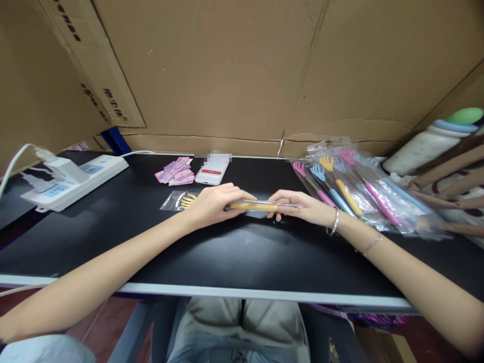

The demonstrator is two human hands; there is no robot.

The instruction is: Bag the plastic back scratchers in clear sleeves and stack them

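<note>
A yellow back scratcher (pixel 259 206) in a clear plastic sleeve lies level across the space between my two hands, just above the table. My left hand (pixel 215 204) is closed on it around its middle, and its yellow claw end sticks out to the left in the clear wrap. My right hand (pixel 297 205), with a bangle at the wrist, has its fingers curled round the handle end. To the right of that hand, a pile of bagged back scratchers (pixel 348 194) in pink, blue and yellow rests on the table.
The black table (pixel 242 257) has a pale front edge. Small pink printed cards (pixel 176 170) and a white phone (pixel 214 171) lie behind my left hand. At the left is a power strip (pixel 75 179) with plugs. A bottle (pixel 427 146) leans at the right; cardboard (pixel 227 70) walls the back.
</note>
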